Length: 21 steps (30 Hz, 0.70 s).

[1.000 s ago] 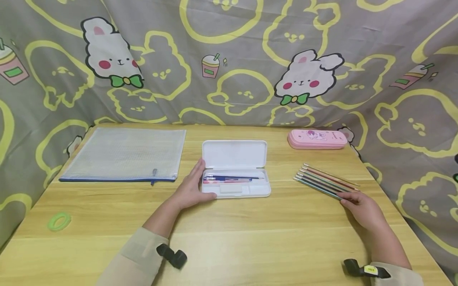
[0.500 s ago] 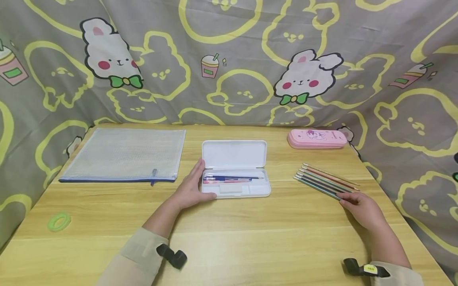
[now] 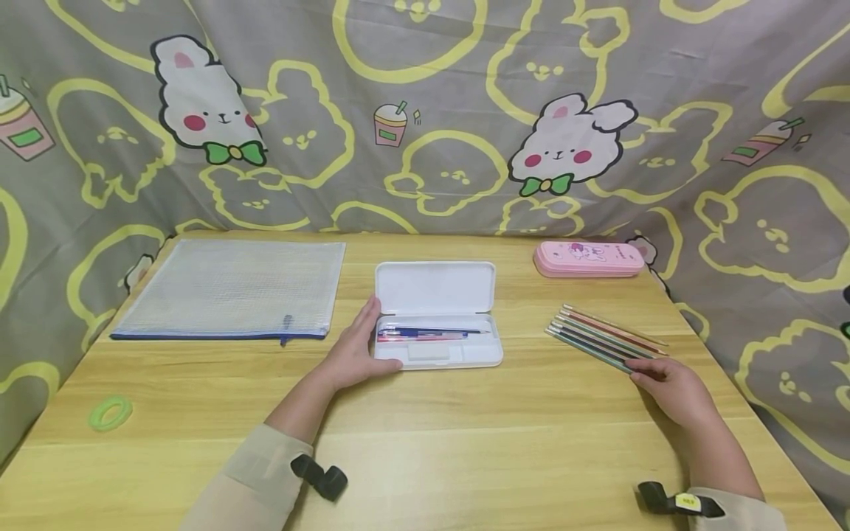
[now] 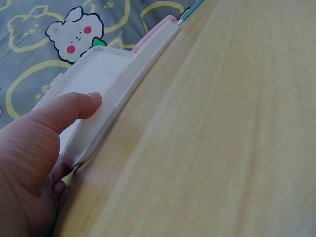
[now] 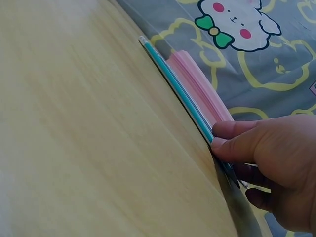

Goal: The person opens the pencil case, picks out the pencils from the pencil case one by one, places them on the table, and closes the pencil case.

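In the head view, a white pencil case (image 3: 434, 287) lies with its lid raised in the middle of the table. Inside it are a few pens and pencils (image 3: 433, 333) and a white eraser (image 3: 428, 352). My left hand (image 3: 348, 355) holds the case's left end, thumb over the front edge and fingers along the side. To the right, several pencils (image 3: 612, 330) lie slanted side by side. My right hand (image 3: 674, 387) pinches the front teal pencil (image 5: 173, 84) near its lower right end, between thumb and index finger; the pencil lies low over the table.
Behind the pencils lies a closed pink pencil case (image 3: 587, 259). A mesh zip pouch (image 3: 232, 287) with a blue edge is at the back left, and a green ring (image 3: 110, 413) is nearer on the left. A patterned curtain (image 3: 451, 110) hangs behind the table (image 3: 451, 457).
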Each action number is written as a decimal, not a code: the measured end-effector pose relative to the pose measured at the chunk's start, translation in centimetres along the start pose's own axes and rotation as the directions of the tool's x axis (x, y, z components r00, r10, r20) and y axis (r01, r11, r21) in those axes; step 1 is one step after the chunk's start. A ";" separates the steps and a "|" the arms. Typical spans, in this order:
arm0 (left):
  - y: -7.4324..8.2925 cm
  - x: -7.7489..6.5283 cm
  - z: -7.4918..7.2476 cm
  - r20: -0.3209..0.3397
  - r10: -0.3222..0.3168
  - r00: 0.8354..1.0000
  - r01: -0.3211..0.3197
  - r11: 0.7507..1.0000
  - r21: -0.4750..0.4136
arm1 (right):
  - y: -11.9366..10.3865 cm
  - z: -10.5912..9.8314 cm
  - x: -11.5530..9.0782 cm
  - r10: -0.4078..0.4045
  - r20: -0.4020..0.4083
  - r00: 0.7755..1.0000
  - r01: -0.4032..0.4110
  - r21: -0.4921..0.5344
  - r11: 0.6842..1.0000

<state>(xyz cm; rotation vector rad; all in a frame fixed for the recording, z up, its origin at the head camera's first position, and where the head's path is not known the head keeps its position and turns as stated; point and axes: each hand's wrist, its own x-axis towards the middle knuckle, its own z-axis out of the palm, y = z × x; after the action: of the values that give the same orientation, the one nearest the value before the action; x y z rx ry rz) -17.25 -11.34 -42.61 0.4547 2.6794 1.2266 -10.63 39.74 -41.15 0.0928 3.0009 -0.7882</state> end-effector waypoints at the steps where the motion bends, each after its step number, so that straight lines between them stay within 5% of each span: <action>1: 0.0 0.0 0.0 0.000 0.000 1.000 0.000 1.000 0.000 | -0.2 0.0 0.0 -0.006 -0.009 1.000 0.006 0.000 1.000; 9: 0.0 0.0 0.0 -0.001 -0.005 1.000 0.005 1.000 -0.001 | -2.8 0.4 1.0 -0.099 -0.090 0.991 0.097 -0.020 0.995; 21: 0.1 -0.1 0.0 0.007 -0.012 1.000 0.012 1.000 0.002 | -11.1 3.3 4.8 -0.239 -0.003 0.971 0.238 0.105 0.965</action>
<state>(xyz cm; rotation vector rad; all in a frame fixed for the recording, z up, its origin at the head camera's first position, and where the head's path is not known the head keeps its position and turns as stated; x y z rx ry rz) -17.16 -11.35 -42.54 0.4420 2.6742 1.2171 -16.10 28.70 -38.84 -0.2751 2.9960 -0.9627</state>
